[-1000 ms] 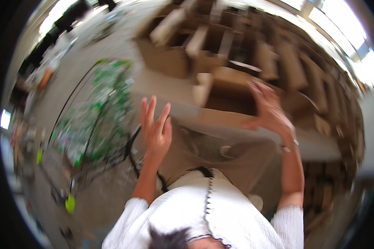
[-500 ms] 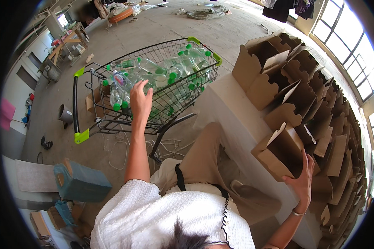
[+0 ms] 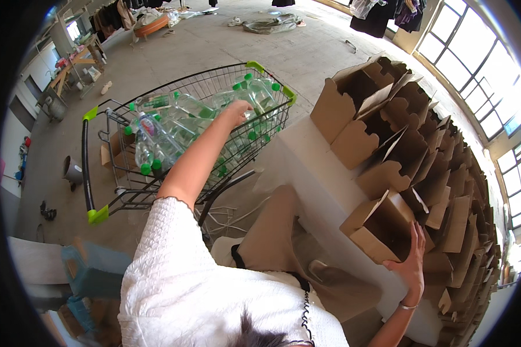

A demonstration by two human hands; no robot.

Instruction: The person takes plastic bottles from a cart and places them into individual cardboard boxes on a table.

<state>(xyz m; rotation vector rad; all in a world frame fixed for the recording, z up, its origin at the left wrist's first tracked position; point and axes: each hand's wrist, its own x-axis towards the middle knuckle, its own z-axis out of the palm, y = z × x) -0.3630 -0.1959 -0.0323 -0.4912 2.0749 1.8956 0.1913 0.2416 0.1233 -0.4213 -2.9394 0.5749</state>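
Deep in the shopping cart [image 3: 134, 95], my left hand [image 3: 236, 112] reaches down among clear plastic bottles [image 3: 162, 136] with green caps. Its fingers bend downward at the cart's right part, beside a few upright bottles [image 3: 256, 92]; their tips are hidden, so I cannot tell whether they grip one. My right hand [image 3: 409, 263] holds an open cardboard box [image 3: 364, 228] by its near right side, thumb at the near edge and fingers along the right wall. The box stands tilted on a white ledge [image 3: 307, 156], and its visible inside is bare cardboard.
Many more open cardboard boxes [image 3: 446, 214] stand packed in rows to the right. Under the cart lie pale cords [image 3: 228, 217] on the floor. A grey bucket [image 3: 72, 170] stands left of the cart, and a blue-wrapped block [image 3: 95, 269] is at lower left.
My left hand has moved right and farther into the cart, from above the middle bottles to those at the right end. My right hand stays on the box. The view has shifted slightly.
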